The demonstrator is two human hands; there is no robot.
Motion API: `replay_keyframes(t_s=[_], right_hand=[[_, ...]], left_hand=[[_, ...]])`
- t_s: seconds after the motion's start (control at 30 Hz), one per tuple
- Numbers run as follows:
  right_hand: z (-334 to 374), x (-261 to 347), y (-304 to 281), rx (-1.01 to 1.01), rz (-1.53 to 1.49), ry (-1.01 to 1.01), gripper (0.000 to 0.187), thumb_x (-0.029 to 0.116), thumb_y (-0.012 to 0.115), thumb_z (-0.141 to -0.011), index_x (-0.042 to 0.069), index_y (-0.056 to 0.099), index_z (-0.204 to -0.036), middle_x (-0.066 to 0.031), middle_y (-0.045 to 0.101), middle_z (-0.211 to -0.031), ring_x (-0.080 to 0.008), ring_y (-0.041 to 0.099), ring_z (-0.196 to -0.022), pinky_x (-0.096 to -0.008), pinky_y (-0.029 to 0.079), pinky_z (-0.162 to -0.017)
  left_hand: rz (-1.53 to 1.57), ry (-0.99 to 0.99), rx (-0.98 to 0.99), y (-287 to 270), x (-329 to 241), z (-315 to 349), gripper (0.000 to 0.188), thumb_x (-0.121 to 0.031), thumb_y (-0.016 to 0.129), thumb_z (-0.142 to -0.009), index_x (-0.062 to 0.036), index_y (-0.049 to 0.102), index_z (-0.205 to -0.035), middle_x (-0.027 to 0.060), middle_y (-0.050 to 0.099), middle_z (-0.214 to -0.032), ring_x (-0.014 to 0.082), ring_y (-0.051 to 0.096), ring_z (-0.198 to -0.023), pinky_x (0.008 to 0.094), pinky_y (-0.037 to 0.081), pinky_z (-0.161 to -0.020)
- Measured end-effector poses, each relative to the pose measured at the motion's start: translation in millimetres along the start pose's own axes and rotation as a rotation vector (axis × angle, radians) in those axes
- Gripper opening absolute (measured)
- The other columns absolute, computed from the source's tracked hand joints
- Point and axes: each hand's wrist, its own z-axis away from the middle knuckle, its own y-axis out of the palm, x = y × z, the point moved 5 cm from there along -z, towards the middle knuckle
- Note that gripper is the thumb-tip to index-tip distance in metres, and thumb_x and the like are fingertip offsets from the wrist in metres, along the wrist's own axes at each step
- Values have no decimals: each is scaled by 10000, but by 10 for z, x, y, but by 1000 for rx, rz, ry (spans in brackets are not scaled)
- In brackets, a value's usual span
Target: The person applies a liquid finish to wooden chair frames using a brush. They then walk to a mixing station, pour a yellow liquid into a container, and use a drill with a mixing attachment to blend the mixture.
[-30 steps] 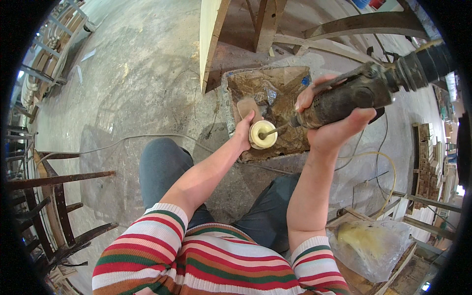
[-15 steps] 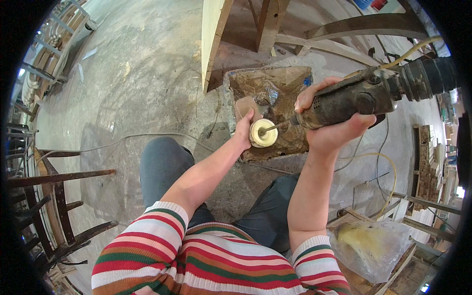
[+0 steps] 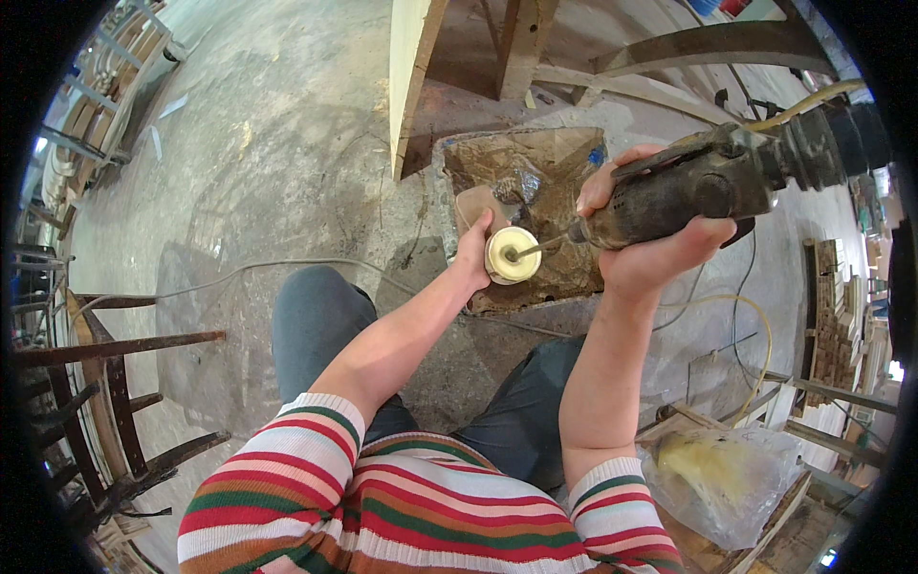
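Note:
A dark, grimy power drill (image 3: 669, 196) lies across my right hand (image 3: 660, 258), whose fingers and thumb wrap round its body. From its front end a thin metal rod (image 3: 543, 247) reaches left into a small round cup (image 3: 513, 256) of pale cream-coloured liquid. My left hand (image 3: 472, 251) is closed on the near left side of the cup. Just beyond my left fingers sits a light brown, flat-topped piece (image 3: 480, 203). Below both hands a shallow, stained tray or box (image 3: 457, 163) rests on the floor, with crumpled clear plastic (image 3: 522, 185) in it.
A pale upright board (image 3: 411, 86) and wooden frame parts (image 3: 708, 50) stand beyond the tray. Cables (image 3: 316, 261) cross the floor. Dark wooden chair-like frames (image 3: 120, 383) are at the left, a clear plastic bag (image 3: 722, 483) at lower right, and stacked wood (image 3: 832, 306) farther right.
The drill has shifted very slightly right in my right hand's grip. The rod stays in the cup, and my left hand remains on it, nearly still.

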Motion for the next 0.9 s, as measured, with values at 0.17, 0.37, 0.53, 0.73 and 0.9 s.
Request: replay_keyframes(t_s=[0.17,0.37,0.53,0.73,0.9], right_hand=[[-20,14,-64,14,-70,15,872,824,396,-626,-6,504,-867,-105,488,-576,-234,498,-475,-334,403,-455],[-20,51,-77,16,5,-7,842,801,405,-650,-3,501,-877,-101,497,-604,-237,512,-493,-334,414,-457],[-13,42,-27,71,-2,6,822,782,424,-662,-7,498,-878,-101,501,-629,-240,527,-507,-341,423,-452],[-6,24,-54,83,16,-5,829,781,439,-656,-14,498,-884,-106,508,-638,-241,527,-499,-342,435,-450],[-11,-6,-48,22,6,-20,857,805,424,-637,-10,501,-887,-108,504,-620,-234,513,-480,-334,426,-452]], left_hand=[[-4,39,-6,53,0,23,415,-445,454,-875,-60,519,-1017,73,592,-915,233,569,-852,397,465,-785],[9,40,-15,72,9,33,432,-456,465,-867,-58,520,-1025,75,591,-932,240,563,-869,404,453,-803],[-21,47,-5,21,-24,-3,430,-459,463,-867,-61,527,-1017,72,593,-928,241,561,-869,410,449,-806],[-11,38,-1,25,4,-28,417,-453,476,-864,-68,526,-1015,69,596,-909,237,567,-849,399,461,-784],[13,34,-10,30,-17,-12,411,-446,482,-864,-70,526,-1026,66,597,-904,235,572,-839,394,465,-781]])
